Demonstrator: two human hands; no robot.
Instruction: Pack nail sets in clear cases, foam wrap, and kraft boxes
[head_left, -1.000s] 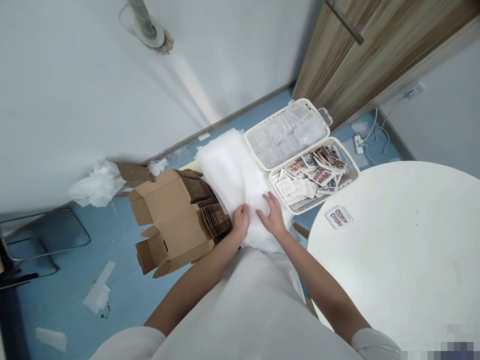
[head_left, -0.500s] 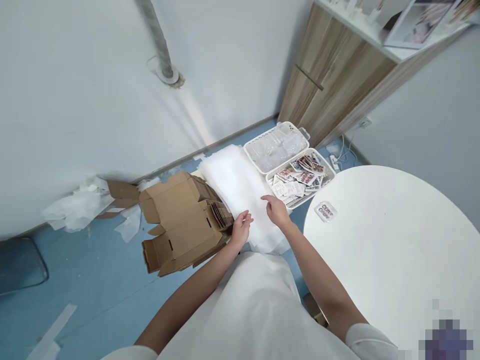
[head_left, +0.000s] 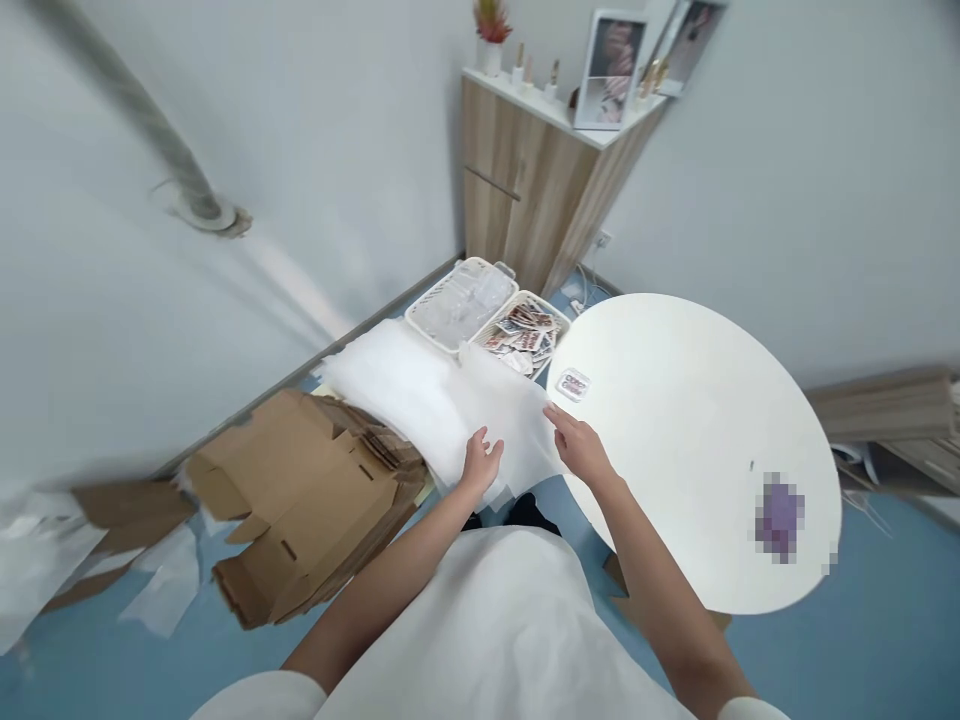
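A thin white packing sheet (head_left: 511, 405) is drawn partly off the stack of white sheets (head_left: 397, 375), its right part reaching the round table's edge. My right hand (head_left: 581, 447) pinches this sheet at its right edge, index finger stretched along it. My left hand (head_left: 480, 463) hovers over or rests on the sheet's near side with its fingers apart; contact is hard to tell. On the white round table (head_left: 697, 430), just beyond my right hand, lies a small clear plastic case (head_left: 573, 384) with dark reddish pieces inside.
Flattened cardboard boxes (head_left: 300, 480) are piled left of the sheets. Behind stand a basket of clear packets (head_left: 461, 300) and a basket of printed cards (head_left: 529, 335). A wooden cabinet (head_left: 525, 180) fills the corner. A blurred purple patch (head_left: 780, 515) sits on the table.
My right hand has moved right, pulling one sheet away from the stack toward the table. My view has swung right, bringing more of the table in.
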